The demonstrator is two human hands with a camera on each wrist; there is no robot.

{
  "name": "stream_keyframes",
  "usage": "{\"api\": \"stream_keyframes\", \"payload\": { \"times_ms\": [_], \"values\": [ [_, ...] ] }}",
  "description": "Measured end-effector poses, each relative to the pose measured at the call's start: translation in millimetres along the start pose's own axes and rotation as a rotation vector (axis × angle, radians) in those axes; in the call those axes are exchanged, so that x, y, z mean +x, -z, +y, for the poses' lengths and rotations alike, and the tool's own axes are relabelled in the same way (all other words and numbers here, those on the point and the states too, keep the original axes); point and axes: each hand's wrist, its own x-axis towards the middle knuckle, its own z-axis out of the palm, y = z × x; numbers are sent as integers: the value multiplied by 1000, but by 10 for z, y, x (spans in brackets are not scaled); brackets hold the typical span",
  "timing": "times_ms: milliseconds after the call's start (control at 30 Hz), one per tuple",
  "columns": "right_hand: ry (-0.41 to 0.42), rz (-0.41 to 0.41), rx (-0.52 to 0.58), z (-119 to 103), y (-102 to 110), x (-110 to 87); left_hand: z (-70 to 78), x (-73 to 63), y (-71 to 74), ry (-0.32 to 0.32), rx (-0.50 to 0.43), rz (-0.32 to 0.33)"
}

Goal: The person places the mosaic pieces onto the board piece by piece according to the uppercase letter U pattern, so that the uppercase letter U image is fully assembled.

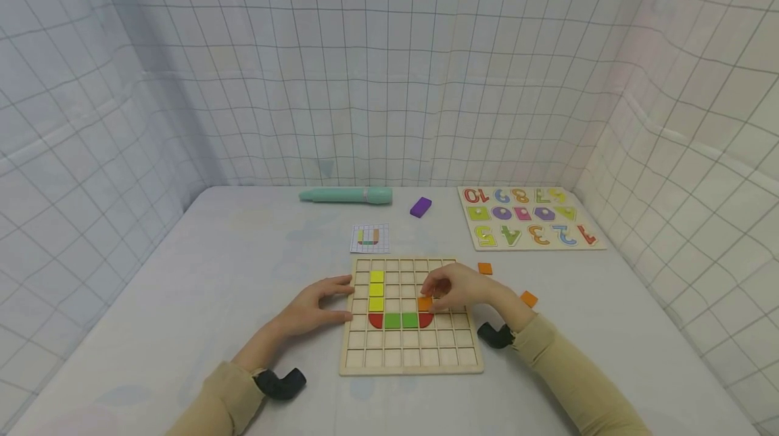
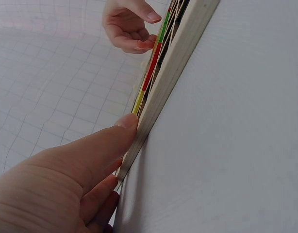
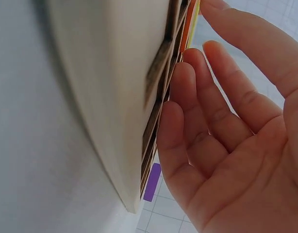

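A square wooden grid board [image 1: 410,357] lies on the table. Its cells hold yellow tiles [image 1: 376,290] in a column, green tiles [image 1: 401,321] in a row, and a rounded red piece [image 1: 376,320] at each end of that row. My left hand [image 1: 310,306] rests against the board's left edge, fingers extended and thumb touching the rim. My right hand [image 1: 460,285] is over the board's right half, fingertips and thumb at an orange tile [image 1: 425,303] lying in a cell above the right red piece. Its fingers are loosely bent, thumb apart from them.
A pattern card [image 1: 370,238] lies just behind the board. Loose orange tiles [image 1: 485,268] are to the right, one near the right forearm. Farther back are a teal marker-shaped object [image 1: 345,195], a purple block [image 1: 420,207] and a number puzzle board [image 1: 532,218]. Gridded cloth walls surround the table.
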Motion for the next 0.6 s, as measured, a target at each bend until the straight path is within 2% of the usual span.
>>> {"api": "stream_keyframes", "payload": {
  "times_ms": [333, 600],
  "values": [
    [21, 51, 64, 104, 108, -84, -33, 7, -3, 23, -35, -1],
    [-6, 133, 35, 180, 251, -233, -36, 6, -5, 22, -35, 1]
  ]
}}
